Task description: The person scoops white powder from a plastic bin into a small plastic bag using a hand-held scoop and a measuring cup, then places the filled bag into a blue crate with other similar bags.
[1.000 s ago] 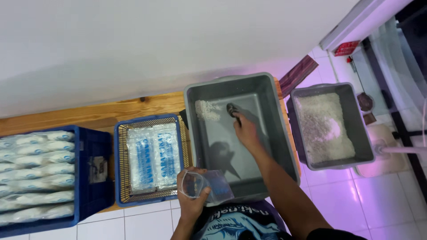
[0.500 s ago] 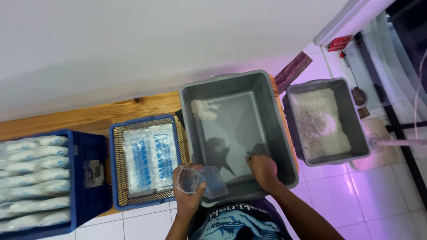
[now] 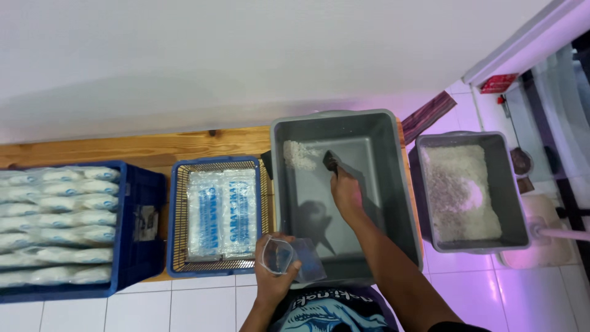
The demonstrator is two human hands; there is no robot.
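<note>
Grey tub [image 3: 393, 184]: right hand [image 3: 347, 193] grips scoop [image 3: 330, 161].

blue crate [image 3: 138, 270] cut off at left edge; forearms cropped below

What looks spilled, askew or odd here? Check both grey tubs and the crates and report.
Nothing stands out. The large grey plastic tub is nearly bare, with one small heap of white grains in its far left corner. The smaller grey tub is full, with no grains seen on the white tiled floor.
</note>
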